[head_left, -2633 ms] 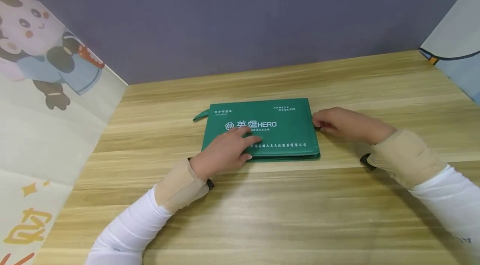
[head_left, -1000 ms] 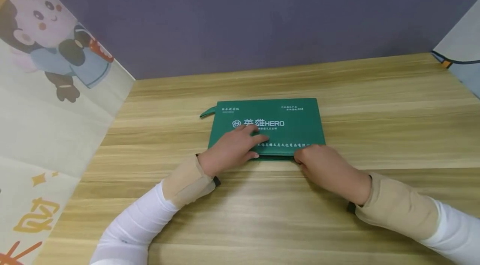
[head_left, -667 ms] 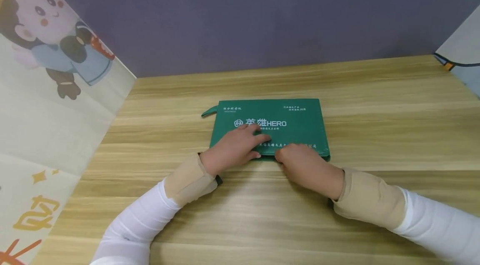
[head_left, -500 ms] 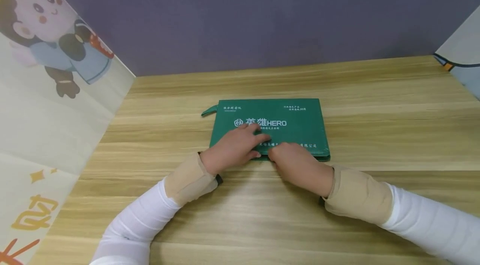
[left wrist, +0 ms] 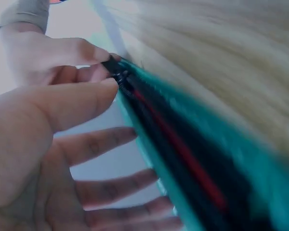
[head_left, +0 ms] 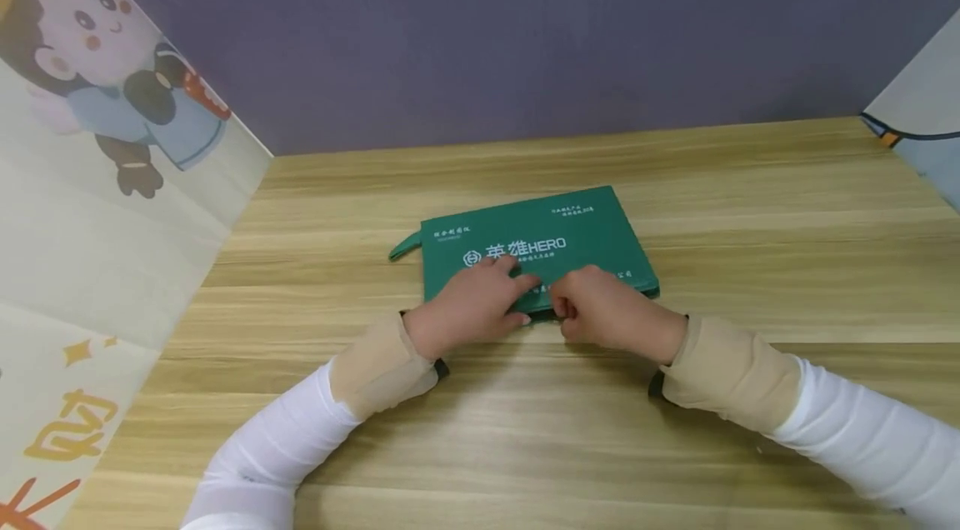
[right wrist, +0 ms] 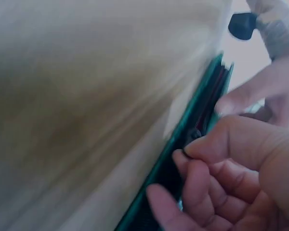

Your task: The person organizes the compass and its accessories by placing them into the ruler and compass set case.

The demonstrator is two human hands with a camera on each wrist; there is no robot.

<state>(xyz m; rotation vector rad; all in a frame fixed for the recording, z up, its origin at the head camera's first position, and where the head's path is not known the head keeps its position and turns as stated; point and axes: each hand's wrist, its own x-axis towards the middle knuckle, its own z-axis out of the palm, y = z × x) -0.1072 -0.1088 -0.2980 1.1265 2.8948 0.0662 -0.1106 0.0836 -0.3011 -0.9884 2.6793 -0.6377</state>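
A flat green zip case [head_left: 592, 237] with white HERO lettering lies slightly askew on the wooden table. My left hand [head_left: 474, 301] rests on its cover with the fingers spread, the thumb at the front edge. Close beside that thumb, my right hand [head_left: 611, 309] pinches a black zip pull [left wrist: 110, 65], its other fingers curled. In the left wrist view the zip slider [left wrist: 121, 77] sits just past the thumb tip. A dark gap with a red line [left wrist: 183, 149] runs along the case's edge there. A green wrist strap [head_left: 405, 247] sticks out at the left end.
The wood-grain table [head_left: 480, 447] meets a dark purple-grey panel [head_left: 525, 38] behind. On the left stands a pale wall panel with a cartoon figure [head_left: 135, 88]. Another pale panel [head_left: 930, 80] rises at the right.
From the case's right side, my right hand has travelled left along the front edge to the middle, lately shifting slightly back right. The case has turned counterclockwise. My left hand stays on the cover.
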